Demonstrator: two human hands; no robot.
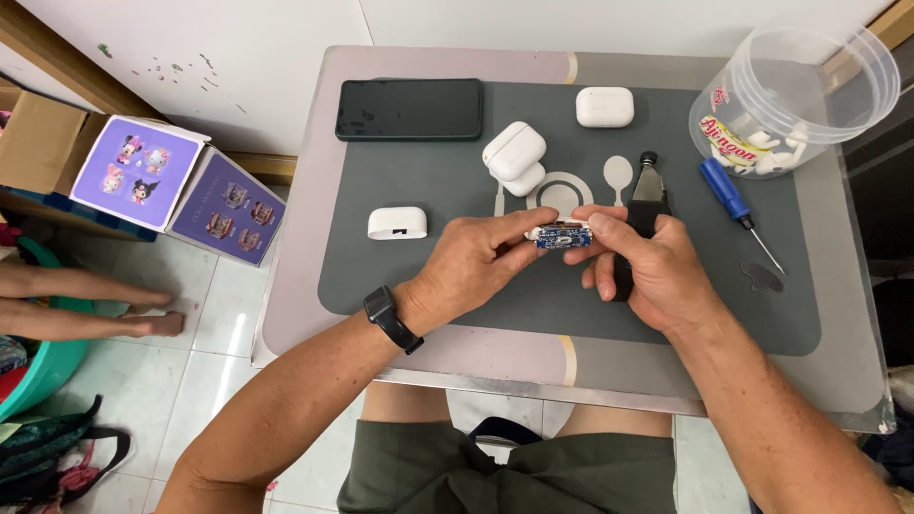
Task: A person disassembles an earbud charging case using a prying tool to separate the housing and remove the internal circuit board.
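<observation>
Both hands meet over the middle of the grey mat [428, 276] on the tabletop [305, 238]. Left hand [476, 262] pinches a small blue circuit board [562, 236] by its left end; right hand [647, 271] pinches the other end and also grips a black-handled metal scraper [647, 190], blade pointing away. Board is held just above the mat, not resting on it. Nearby on the mat: white earbud case shell [397, 223] to the left, two stacked white cases [514, 157] and another white case [605, 107] further back, black phone [409, 109], blue screwdriver [733, 195], clear plastic tub [809, 105] with white parts at the right corner.
</observation>
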